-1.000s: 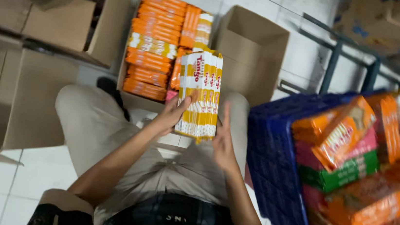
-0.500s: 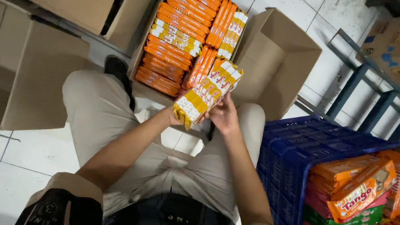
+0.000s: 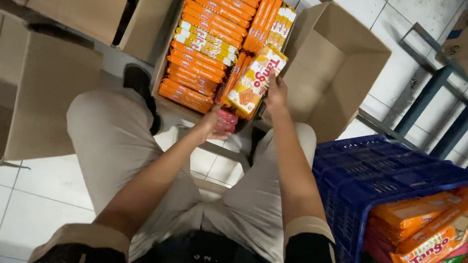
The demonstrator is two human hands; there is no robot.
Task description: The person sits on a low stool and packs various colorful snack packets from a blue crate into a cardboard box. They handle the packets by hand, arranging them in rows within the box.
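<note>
Your right hand (image 3: 276,92) and left hand (image 3: 214,125) are clamped together on a bundle of orange-and-white wafer packs (image 3: 254,81), tilted over the near edge of the open cardboard box (image 3: 340,67). That box, at 12 o'clock, holds rows of orange packs (image 3: 206,37). At 4 o'clock a blue plastic crate (image 3: 366,178) holds orange, pink and green packs (image 3: 435,242).

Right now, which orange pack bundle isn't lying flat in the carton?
The orange-and-white bundle held by both the left hand and right hand; it tilts above the open carton, unlike the flat packed rows.
</note>
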